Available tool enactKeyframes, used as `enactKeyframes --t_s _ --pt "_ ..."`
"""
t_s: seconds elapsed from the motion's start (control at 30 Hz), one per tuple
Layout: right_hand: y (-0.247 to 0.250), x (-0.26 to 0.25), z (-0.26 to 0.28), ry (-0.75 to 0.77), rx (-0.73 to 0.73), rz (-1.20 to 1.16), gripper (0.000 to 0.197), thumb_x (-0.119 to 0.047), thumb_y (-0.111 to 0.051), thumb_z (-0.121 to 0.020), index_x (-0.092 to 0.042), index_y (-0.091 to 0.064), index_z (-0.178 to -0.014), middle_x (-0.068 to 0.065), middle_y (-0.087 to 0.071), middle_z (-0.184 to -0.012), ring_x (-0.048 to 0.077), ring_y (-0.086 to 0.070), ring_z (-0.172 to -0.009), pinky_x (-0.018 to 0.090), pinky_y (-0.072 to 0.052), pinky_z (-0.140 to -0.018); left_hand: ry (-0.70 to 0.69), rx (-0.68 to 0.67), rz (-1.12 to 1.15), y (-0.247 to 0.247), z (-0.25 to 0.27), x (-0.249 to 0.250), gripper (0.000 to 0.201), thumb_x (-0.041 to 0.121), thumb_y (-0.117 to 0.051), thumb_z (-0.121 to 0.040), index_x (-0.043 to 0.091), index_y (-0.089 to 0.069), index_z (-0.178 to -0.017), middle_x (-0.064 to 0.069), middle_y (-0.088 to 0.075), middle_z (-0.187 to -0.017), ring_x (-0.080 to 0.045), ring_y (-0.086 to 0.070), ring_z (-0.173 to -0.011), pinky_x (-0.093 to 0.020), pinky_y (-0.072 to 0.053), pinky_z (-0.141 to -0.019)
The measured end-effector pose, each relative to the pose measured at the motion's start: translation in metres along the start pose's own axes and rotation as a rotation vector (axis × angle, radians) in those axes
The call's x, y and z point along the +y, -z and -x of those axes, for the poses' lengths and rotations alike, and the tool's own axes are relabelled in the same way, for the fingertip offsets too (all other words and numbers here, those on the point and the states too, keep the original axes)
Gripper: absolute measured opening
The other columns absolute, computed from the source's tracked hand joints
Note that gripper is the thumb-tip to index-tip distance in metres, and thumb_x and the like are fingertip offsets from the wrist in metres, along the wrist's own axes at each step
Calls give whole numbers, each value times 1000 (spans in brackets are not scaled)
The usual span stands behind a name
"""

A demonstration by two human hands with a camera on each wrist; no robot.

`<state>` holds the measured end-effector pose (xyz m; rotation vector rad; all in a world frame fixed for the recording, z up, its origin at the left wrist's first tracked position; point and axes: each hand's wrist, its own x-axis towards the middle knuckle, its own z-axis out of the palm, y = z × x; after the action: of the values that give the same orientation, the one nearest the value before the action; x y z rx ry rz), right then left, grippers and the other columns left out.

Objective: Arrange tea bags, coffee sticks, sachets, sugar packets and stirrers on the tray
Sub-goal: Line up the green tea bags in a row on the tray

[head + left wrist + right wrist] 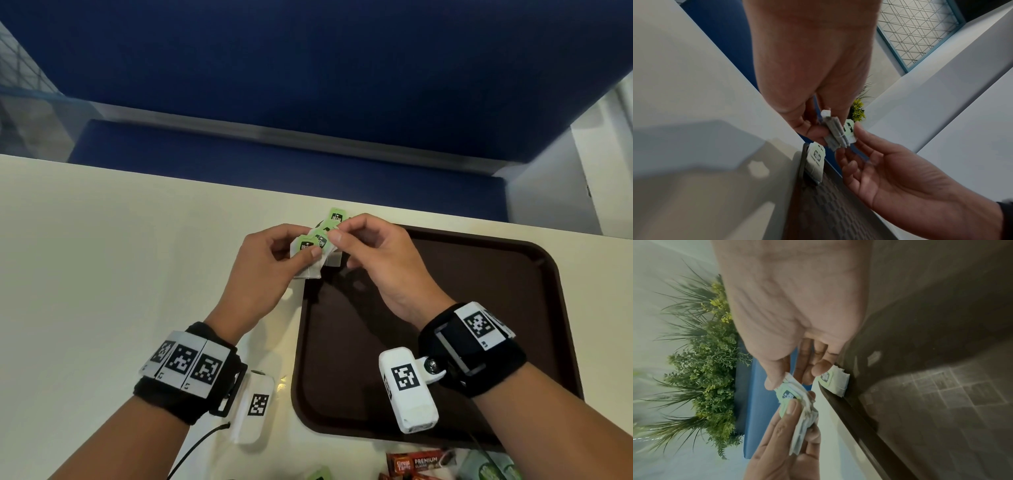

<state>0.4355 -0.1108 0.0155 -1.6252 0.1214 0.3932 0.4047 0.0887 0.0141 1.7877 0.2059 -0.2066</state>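
Both hands met above the tray's (513,253) far left corner. The left hand (263,274) gripped a small stack of tea bags (313,245), thumb on the green tags and fingers curled beneath. The right hand (380,260) pinched the top bag of that stack between thumb and forefinger, its other fingers loosely curled. One more tea bag (835,381) lay inside the tray's far left corner, leaning against the rim just under the hands. The tray sat on a pale table (102,257), its right part and near part bare. Near the tray's front edge, on the table, lay red coffee sticks (419,462) and a green packet (493,467), with another green tag (318,474) left of them.
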Motion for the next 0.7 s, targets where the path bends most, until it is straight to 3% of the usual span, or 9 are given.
enactKeyframes --t_s 0.17,0.3,0.4,0.53,0.63,0.7 --pt "2 1 0 -30 17 -71 11 -22 -78 -98 -13 -75 -105 3 -81 -111 19 -74 -100 35 -60 -81 2 29 35 -2 -1 0 29 27 -79 -94 34 -76 -121 15 -80 -113 -6 -78 -102 -21 -64 -83" --pt "3 3 0 32 166 -43 10 -19 -75 -100 -13 -73 -107 2 -80 -102 14 -74 -89 27 -58 -73 16 81 86 0 -1 -4 29 21 -80 -96 20 -80 -125 8 -83 -113 -9 -79 -101 -22 -64 -86" --pt "6 7 -1 70 222 53 7 -20 -73 -101 -17 -72 -108 -6 -79 -101 4 -72 -89 27 -59 -75 33 108 110 5 -2 -8 28 19 -80 -96 17 -80 -123 7 -83 -109 -11 -80 -99 -23 -64 -86" --pt "5 10 3 25 52 242 7 -26 -74 -101 -25 -72 -108 -12 -79 -106 1 -72 -99 35 -59 -90 52 126 138 13 -2 -13 24 17 -81 -96 17 -80 -120 6 -84 -105 -13 -81 -97 -24 -65 -85" --pt "-3 13 6 -29 -61 314 6 -31 -74 -101 -30 -72 -107 -11 -80 -99 -1 -70 -85 32 -57 -86 50 129 132 16 -2 -14 23 16 -80 -96 16 -80 -119 6 -84 -103 -13 -80 -95 -24 -65 -85" --pt "-8 15 6 -10 -52 350 4 -29 -74 -100 -31 -72 -104 -9 -79 -96 3 -70 -86 29 -57 -84 49 125 134 16 -2 -14 23 16 -80 -96 15 -80 -119 7 -84 -102 -11 -80 -93 -22 -64 -83"
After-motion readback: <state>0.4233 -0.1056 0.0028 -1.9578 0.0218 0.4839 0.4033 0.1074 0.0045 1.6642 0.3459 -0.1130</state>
